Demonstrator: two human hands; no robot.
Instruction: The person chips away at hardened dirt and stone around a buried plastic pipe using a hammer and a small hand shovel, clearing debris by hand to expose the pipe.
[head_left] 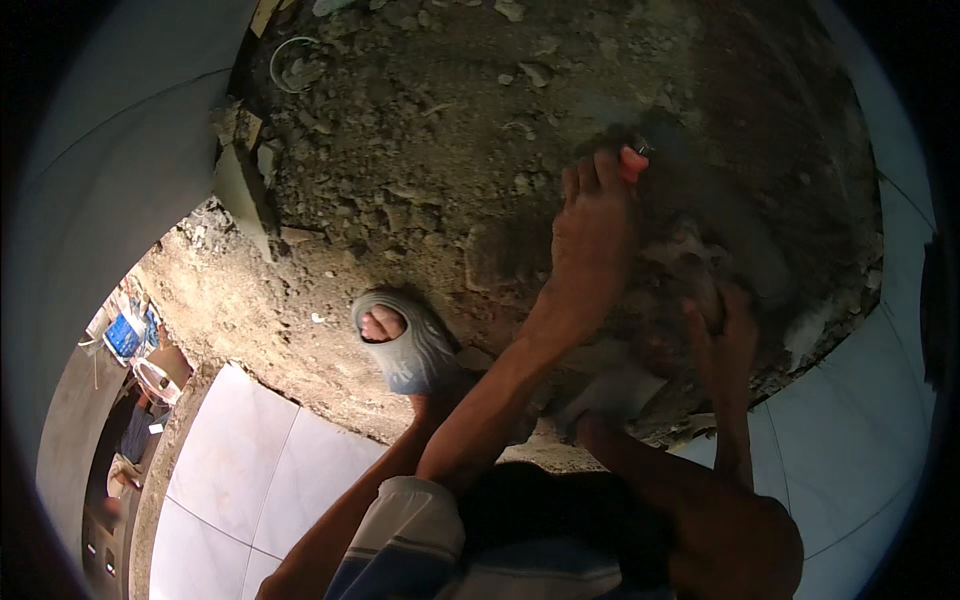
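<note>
My left hand (pixel 595 235) reaches out over the rough, broken ground, its fingers closed at the tips. It grips a small red thing (pixel 632 164) with a metal-looking end, close to the soil; its kind is not clear. To the right and nearer to me, my right hand (pixel 728 330) is curled low over the ground. Between its fingers and thumb is a pale, greyish piece (pixel 704 290), too blurred and dark to name. A grey haze (pixel 740 235), smoke or dust, hangs between and beyond the two hands.
My left foot, in a grey rubber shoe (pixel 405 345), stands on the loose dirt and rubble (pixel 400 180). A broken tile piece (pixel 245 195) leans at the left. White tiles (pixel 235 450) border the pit. A fan (pixel 157 380) and a blue package (pixel 125 335) are far left.
</note>
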